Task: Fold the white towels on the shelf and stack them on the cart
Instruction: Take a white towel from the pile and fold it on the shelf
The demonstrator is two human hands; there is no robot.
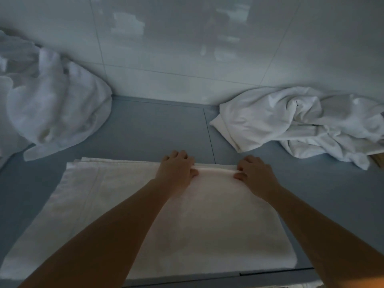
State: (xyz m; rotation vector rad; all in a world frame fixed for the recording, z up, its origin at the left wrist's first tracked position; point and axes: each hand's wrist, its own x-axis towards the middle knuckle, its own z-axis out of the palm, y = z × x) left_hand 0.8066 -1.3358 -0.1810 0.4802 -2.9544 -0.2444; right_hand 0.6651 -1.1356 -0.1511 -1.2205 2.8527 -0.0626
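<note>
A person's 2 bare arms reach forward over a grey shelf (158,129) set against a white tiled wall (187,48). The light is dim and bluish.

A white towel (145,215) lies flat on the shelf directly in front of the person, already folded at least once, with layered edges showing along its far side. The left hand (176,169) and right hand (256,173) sit close together at the towel's far edge, right of its middle. Each grip is closed: fingers curl over the far edge and the thumbs press in from the near side, pinching a raised ridge of cloth between the 2 hands.

2 heaps of unfolded white cloth wait on the same shelf: a left heap (56,104) against the wall and a right heap (301,123), both well apart from the towel. No cart is in view.

The step in hand looks like another fold of this towel, with the far edge gathered and ready to be drawn toward the person. The next move likely calls for lifting that edge evenly with both hands, laying it square on the near edge, and smoothing it flat. The towel would then go to the cart, which must lie outside this view.
</note>
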